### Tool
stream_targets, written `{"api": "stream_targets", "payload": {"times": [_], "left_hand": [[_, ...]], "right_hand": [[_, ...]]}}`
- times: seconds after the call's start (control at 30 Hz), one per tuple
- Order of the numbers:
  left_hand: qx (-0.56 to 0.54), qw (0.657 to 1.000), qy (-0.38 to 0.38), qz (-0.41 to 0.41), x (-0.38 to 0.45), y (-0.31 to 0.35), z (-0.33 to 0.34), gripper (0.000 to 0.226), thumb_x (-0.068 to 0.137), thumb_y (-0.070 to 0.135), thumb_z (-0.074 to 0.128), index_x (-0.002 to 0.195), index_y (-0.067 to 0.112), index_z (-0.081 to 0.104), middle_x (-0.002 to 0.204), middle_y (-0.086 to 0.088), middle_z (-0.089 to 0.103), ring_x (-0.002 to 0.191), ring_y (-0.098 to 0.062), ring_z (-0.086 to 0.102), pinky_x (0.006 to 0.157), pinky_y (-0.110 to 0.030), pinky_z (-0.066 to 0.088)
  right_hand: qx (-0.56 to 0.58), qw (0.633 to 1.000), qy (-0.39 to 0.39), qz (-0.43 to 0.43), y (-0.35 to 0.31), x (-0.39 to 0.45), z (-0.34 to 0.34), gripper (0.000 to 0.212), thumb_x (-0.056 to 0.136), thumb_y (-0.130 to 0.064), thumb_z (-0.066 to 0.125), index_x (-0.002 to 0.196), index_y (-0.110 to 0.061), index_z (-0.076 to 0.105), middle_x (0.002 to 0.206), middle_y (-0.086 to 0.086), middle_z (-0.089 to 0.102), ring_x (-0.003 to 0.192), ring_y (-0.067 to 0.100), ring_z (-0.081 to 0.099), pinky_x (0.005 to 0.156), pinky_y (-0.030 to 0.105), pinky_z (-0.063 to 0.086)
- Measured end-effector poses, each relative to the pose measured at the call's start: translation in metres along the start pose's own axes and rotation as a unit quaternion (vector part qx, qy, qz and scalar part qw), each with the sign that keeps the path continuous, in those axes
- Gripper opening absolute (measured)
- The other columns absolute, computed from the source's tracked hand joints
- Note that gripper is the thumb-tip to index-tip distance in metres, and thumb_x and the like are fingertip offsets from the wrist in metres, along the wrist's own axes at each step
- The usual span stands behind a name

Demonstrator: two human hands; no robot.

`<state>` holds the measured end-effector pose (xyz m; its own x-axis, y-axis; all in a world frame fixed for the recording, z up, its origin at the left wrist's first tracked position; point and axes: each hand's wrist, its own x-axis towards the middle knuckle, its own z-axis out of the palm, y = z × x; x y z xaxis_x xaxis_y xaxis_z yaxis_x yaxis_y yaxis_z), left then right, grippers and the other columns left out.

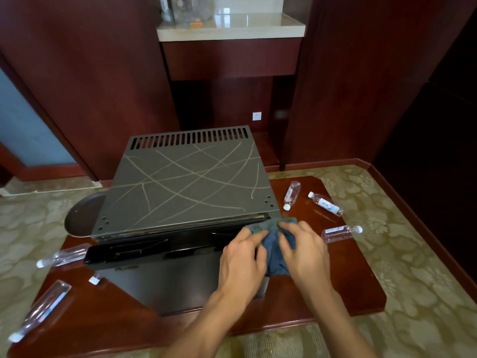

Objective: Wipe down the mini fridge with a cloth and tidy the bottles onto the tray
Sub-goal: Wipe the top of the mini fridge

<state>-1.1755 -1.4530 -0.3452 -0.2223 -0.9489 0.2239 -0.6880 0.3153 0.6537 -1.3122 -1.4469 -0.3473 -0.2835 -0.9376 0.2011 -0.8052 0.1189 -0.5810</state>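
A dark mini fridge point(180, 182) stands on a low reddish wooden table point(343, 275); its grey top is crossed by pale streaks. A blue-green cloth point(275, 244) lies bunched at the fridge's front right corner. My left hand point(242, 257) and my right hand point(304, 251) both grip the cloth, fingers curled into its folds. Clear water bottles lie on their sides around the fridge: three on the right point(292, 195) point(326, 204) point(340, 233), others on the left point(63, 258) point(41, 310). A dark oval tray point(82, 215) sits behind the fridge's left side, partly hidden.
A white cap of another bottle point(94, 279) pokes out by the fridge's lower left. Patterned carpet point(413, 254) surrounds the table. Dark wood cabinets and a marble-topped niche point(232, 27) stand behind.
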Motion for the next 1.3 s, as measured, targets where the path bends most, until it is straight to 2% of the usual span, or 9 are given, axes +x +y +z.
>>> {"api": "stream_targets", "payload": {"times": [0.17, 0.33, 0.57, 0.8, 0.93, 1.0, 1.1, 1.2, 1.3], "left_hand": [[0.011, 0.999, 0.021, -0.026, 0.019, 0.003, 0.000, 0.034, 0.091, 0.015, 0.054, 0.120, 0.022, 0.069, 0.101, -0.003, 0.062, 0.095, -0.026, 0.064, 0.084, -0.037, 0.051], [0.013, 0.998, 0.022, -0.053, 0.028, 0.003, -0.002, 0.034, 0.092, 0.017, 0.052, 0.121, 0.024, 0.068, 0.104, -0.002, 0.062, 0.100, -0.025, 0.062, 0.086, -0.035, 0.049], [-0.036, 0.999, 0.019, -0.035, -0.004, -0.009, 0.001, 0.035, 0.088, 0.018, 0.053, 0.119, 0.019, 0.070, 0.107, -0.001, 0.065, 0.099, -0.022, 0.064, 0.087, -0.032, 0.051], [-0.029, 0.996, 0.037, -0.070, 0.027, 0.003, -0.002, 0.035, 0.093, 0.018, 0.052, 0.125, 0.023, 0.066, 0.111, -0.002, 0.063, 0.106, -0.022, 0.060, 0.091, -0.031, 0.046], [-0.056, 0.991, 0.099, -0.077, 0.003, -0.014, -0.023, 0.029, 0.090, 0.016, 0.057, 0.114, 0.021, 0.071, 0.103, 0.001, 0.066, 0.102, -0.019, 0.061, 0.091, -0.030, 0.047], [-0.108, 0.979, 0.147, -0.090, -0.010, -0.029, -0.042, 0.027, 0.088, 0.013, 0.057, 0.108, 0.017, 0.073, 0.098, 0.002, 0.066, 0.097, -0.014, 0.063, 0.090, -0.025, 0.047], [-0.184, 0.948, 0.223, -0.130, -0.025, -0.052, -0.078, 0.027, 0.086, 0.016, 0.053, 0.105, 0.022, 0.071, 0.100, 0.005, 0.066, 0.095, 0.002, 0.061, 0.085, -0.009, 0.042], [-0.260, 0.906, 0.265, -0.203, -0.037, -0.086, -0.113, 0.026, 0.088, 0.016, 0.059, 0.111, 0.026, 0.067, 0.111, 0.006, 0.068, 0.105, -0.003, 0.062, 0.093, -0.018, 0.045], [-0.415, 0.820, 0.257, -0.299, -0.041, -0.122, -0.146, 0.030, 0.091, 0.006, 0.064, 0.113, 0.027, 0.066, 0.110, 0.002, 0.071, 0.098, -0.011, 0.069, 0.078, -0.024, 0.054]], "right_hand": [[-0.022, 1.000, -0.003, 0.000, -0.008, 0.025, 0.002, 0.024, 0.092, -0.025, 0.060, 0.116, -0.026, 0.068, 0.107, -0.001, 0.062, 0.097, 0.026, 0.064, 0.076, 0.033, 0.048], [0.000, 1.000, -0.010, 0.020, -0.011, 0.028, 0.002, 0.023, 0.095, -0.027, 0.058, 0.116, -0.026, 0.068, 0.113, -0.001, 0.063, 0.103, 0.025, 0.063, 0.080, 0.032, 0.047], [0.041, 0.999, 0.001, 0.008, 0.000, 0.003, 0.002, 0.021, 0.091, -0.022, 0.063, 0.110, -0.023, 0.071, 0.105, -0.003, 0.066, 0.098, 0.022, 0.065, 0.078, 0.028, 0.046], [0.011, 0.998, -0.025, 0.053, -0.013, 0.042, 0.000, 0.020, 0.094, -0.027, 0.059, 0.111, -0.025, 0.069, 0.114, 0.002, 0.069, 0.106, 0.028, 0.062, 0.085, 0.036, 0.048], [0.076, 0.994, -0.070, 0.032, -0.025, 0.018, 0.006, 0.012, 0.090, -0.023, 0.064, 0.099, -0.023, 0.072, 0.102, -0.001, 0.072, 0.099, 0.023, 0.065, 0.083, 0.033, 0.049], [0.135, 0.988, -0.071, 0.011, -0.044, 0.008, 0.016, 0.009, 0.088, -0.018, 0.067, 0.094, -0.019, 0.073, 0.095, -0.003, 0.073, 0.094, 0.018, 0.066, 0.083, 0.031, 0.049], [0.211, 0.975, -0.066, -0.035, -0.092, -0.004, 0.039, 0.015, 0.087, -0.011, 0.068, 0.101, -0.013, 0.073, 0.100, -0.001, 0.071, 0.098, 0.015, 0.065, 0.091, 0.028, 0.047], [0.254, 0.959, -0.080, -0.094, -0.137, -0.015, 0.064, 0.024, 0.090, -0.009, 0.065, 0.112, -0.014, 0.069, 0.105, -0.005, 0.066, 0.101, 0.009, 0.062, 0.094, 0.023, 0.045], [0.293, 0.942, -0.106, -0.123, -0.170, -0.021, 0.086, 0.027, 0.093, -0.012, 0.062, 0.120, -0.018, 0.066, 0.106, -0.008, 0.063, 0.104, 0.004, 0.060, 0.094, 0.027, 0.048]]}}
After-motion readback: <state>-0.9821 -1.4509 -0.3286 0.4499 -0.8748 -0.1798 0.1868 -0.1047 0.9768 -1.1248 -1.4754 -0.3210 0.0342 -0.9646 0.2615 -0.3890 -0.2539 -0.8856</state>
